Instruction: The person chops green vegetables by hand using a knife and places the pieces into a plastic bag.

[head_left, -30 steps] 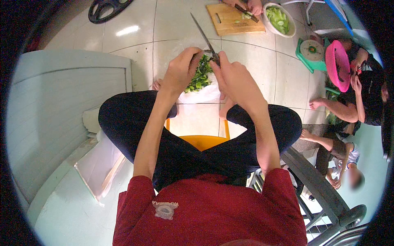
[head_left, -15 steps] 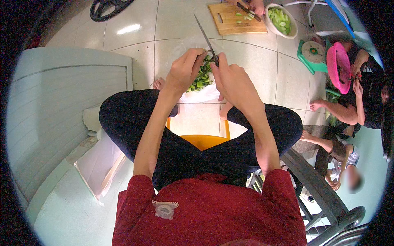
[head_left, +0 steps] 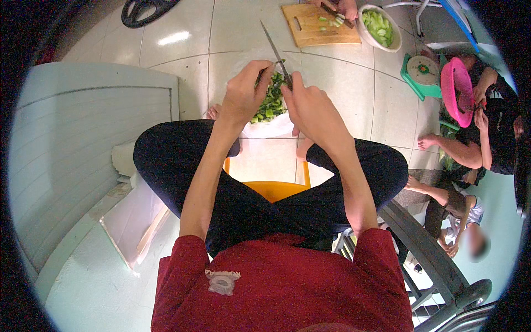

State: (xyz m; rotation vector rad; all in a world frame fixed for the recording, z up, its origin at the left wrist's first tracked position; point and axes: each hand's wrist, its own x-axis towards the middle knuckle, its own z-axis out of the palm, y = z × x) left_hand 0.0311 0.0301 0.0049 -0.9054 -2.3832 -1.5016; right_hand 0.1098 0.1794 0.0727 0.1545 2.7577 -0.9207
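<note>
A knife (head_left: 271,42) points up and away from me, its handle wrapped in the fingers of my right hand (head_left: 318,110). Close by on its left, my left hand (head_left: 246,88) is closed, thumb and fingertips pinched at the blade. A small green vegetable piece (head_left: 283,60) shows there, mostly hidden by the fingers. Beneath both hands, a heap of chopped green vegetables (head_left: 271,105) lies in a white plastic bag (head_left: 265,130) on the floor between my feet.
Ahead, another person's hands (head_left: 347,8) cut pale green slices on a wooden board (head_left: 310,34), beside a white bowl (head_left: 395,41) of slices. A green scale (head_left: 412,77) and pink basket (head_left: 454,83) stand right, near seated people. A pale panel (head_left: 105,94) borders my left.
My left hand has shifted slightly left and up, and a green bit now shows by the blade. The knife has tilted a little, its tip moving slightly left.
</note>
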